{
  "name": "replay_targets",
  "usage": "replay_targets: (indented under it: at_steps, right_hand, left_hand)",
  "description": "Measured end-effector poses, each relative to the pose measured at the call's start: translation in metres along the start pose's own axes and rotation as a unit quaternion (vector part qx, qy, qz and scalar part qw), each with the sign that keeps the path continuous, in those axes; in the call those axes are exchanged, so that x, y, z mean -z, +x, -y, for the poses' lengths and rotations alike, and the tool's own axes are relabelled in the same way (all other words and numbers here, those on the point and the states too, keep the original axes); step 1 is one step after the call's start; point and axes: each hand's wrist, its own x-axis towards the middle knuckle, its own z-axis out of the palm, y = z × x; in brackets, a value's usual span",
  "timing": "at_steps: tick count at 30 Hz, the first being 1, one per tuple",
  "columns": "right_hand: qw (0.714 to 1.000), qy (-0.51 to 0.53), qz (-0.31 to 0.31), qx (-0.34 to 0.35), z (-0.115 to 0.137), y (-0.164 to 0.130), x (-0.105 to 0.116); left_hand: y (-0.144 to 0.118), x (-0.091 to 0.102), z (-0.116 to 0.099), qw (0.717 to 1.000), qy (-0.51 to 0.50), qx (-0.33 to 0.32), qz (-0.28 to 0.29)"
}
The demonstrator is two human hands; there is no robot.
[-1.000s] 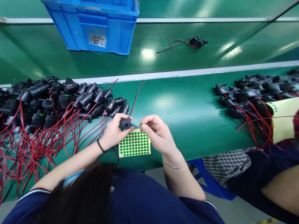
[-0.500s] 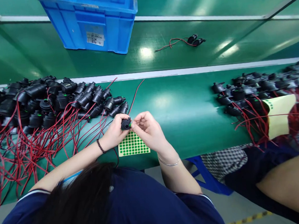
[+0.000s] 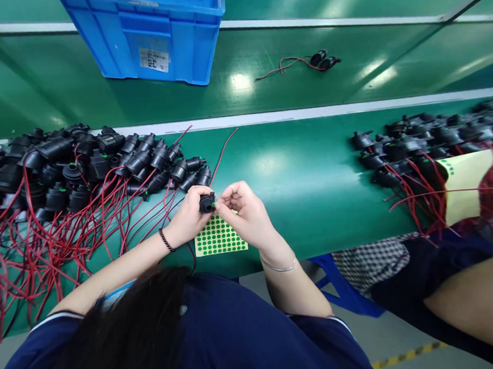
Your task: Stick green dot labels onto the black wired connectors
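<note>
My left hand (image 3: 190, 214) is closed around a small black pump (image 3: 206, 203), its round face turned up. A green dot sticker (image 3: 214, 205) shows at the pump's right side. The thumb and forefinger of my right hand (image 3: 245, 213) are pinched together on that sticker, against the pump; whether it is stuck down is too small to tell. Under both hands lies a pale yellow sheet of green dot stickers (image 3: 221, 244), its upper part partly covered by my fingers.
Black pumps (image 3: 57, 171) with tangled red wires (image 3: 96, 230) are heaped on the left. Another heap (image 3: 413, 137) lies right, with a yellow sticker sheet (image 3: 462, 190). A blue crate (image 3: 111, 47) and two wired pumps (image 3: 324, 60) sit behind. A co-worker's arm (image 3: 486, 296) is at right.
The view has shifted very slightly. Both hands keep the same hold at the pump, with no clear movement.
</note>
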Motion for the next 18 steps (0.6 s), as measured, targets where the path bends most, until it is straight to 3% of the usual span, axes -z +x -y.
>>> replay_targets:
  at_steps: [18]
  right_hand:
    - [1.0,-0.007,-0.007,0.003,-0.0022,-0.0008,-0.0043]
  left_hand:
    - [0.0034,-0.0053,-0.0048,0.996,0.023,-0.064,-0.063]
